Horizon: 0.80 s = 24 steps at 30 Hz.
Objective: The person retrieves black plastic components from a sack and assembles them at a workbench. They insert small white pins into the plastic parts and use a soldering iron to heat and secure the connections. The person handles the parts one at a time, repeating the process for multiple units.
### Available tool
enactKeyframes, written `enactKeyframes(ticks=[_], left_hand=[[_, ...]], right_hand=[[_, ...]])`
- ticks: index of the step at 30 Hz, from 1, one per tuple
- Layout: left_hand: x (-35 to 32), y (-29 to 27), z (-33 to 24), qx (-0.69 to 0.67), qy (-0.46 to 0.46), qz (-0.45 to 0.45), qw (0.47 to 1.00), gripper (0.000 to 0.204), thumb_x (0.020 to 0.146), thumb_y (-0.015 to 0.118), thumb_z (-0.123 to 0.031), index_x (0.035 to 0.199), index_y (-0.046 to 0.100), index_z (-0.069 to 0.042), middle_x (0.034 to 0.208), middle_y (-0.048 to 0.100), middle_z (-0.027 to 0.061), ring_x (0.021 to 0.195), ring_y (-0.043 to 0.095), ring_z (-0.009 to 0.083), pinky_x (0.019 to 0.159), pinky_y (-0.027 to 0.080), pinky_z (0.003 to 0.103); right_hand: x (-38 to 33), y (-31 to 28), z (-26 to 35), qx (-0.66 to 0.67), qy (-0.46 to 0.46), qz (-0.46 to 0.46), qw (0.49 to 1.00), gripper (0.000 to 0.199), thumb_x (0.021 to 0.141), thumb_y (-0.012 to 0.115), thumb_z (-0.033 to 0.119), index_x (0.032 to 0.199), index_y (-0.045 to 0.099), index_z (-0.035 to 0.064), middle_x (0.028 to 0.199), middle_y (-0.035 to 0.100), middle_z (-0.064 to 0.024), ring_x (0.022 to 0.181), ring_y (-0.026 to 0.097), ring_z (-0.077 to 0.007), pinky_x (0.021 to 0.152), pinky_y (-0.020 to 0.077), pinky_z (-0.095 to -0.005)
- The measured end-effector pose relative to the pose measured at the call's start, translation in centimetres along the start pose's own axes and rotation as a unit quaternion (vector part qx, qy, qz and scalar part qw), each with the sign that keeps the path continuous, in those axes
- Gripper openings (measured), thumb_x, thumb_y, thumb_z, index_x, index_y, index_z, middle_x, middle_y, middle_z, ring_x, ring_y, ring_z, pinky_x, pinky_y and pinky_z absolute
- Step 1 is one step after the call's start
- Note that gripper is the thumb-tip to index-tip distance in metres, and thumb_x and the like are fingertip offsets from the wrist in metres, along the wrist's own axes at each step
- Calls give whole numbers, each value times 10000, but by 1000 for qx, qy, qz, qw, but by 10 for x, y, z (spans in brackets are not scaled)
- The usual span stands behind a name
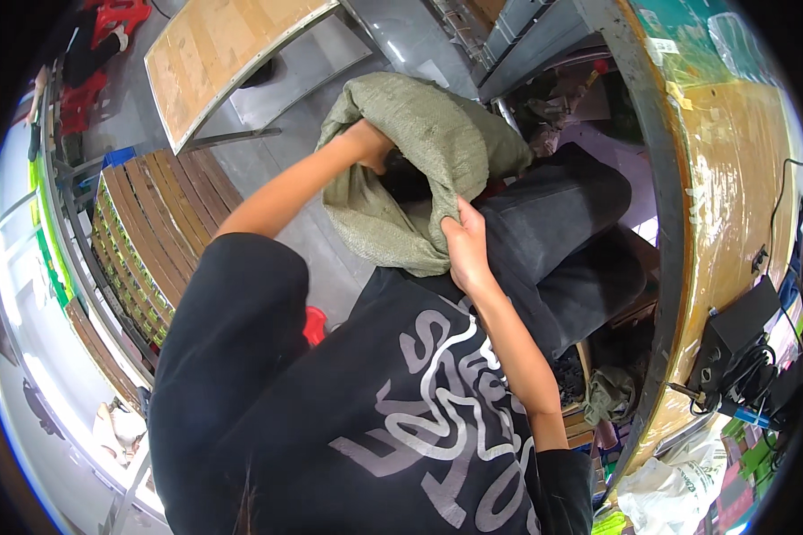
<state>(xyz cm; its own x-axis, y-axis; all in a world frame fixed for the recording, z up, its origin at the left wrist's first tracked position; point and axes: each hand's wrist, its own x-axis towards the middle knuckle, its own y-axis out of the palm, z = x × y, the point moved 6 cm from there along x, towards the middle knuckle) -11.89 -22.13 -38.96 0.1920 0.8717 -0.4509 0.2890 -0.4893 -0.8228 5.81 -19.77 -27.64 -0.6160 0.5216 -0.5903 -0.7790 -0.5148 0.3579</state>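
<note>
A grey-green woven sack (397, 98) lies by my lap with its mouth turned toward me and its rim folded back. My right hand (466, 242) is closed on the near right part of the rim, thumb on top. At the far left of the mouth, my left hand (367, 145) reaches in over the edge. A fold of the sack hides most of its fingers, so I cannot tell whether they grip the cloth. The inside of the sack is dark, and what it holds does not show clearly. Its far end rests near my knee.
On the right stands a workbench (732, 178) with a tape-covered top, carrying a black box (736, 339) with cables. A white plastic bag (678, 486) is at its near end. Leftward are a slatted wooden stand (156, 223) and a wood-topped table (232, 49). Red stools (120, 12) stand far left.
</note>
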Motion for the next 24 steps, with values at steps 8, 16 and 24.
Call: enactKeyframes(ticks=[8, 16, 24], left_hand=[[-102, -102, -23, -30, -81, 20, 996, 588, 421, 658, -183, 940, 435, -20, 805, 515, 159, 803, 511, 327, 665, 432, 381], [-152, -199, -81, -103, -160, -7, 982, 594, 421, 677, -167, 931, 416, -11, 817, 500, 187, 794, 492, 360, 668, 411, 387], [-52, -350, -224, -172, 177, -368, 897, 722, 502, 714, -263, 1083, 420, 50, 927, 537, 186, 879, 525, 329, 748, 419, 348]], right_hand=[[5, -8, -13, 40, 21, -1, 999, 391, 695, 397, -60, 1073, 496, -42, 888, 558, -31, 745, 487, -82, 673, 407, -207], [4, -8, -1, 121, 32, -6, 992, 363, 710, 370, -46, 1042, 514, -26, 803, 531, -5, 683, 466, -72, 616, 374, -202], [5, -20, -9, 81, 0, -3, 997, 241, 681, 381, -15, 867, 534, -10, 701, 492, 10, 607, 432, -75, 549, 349, -213]])
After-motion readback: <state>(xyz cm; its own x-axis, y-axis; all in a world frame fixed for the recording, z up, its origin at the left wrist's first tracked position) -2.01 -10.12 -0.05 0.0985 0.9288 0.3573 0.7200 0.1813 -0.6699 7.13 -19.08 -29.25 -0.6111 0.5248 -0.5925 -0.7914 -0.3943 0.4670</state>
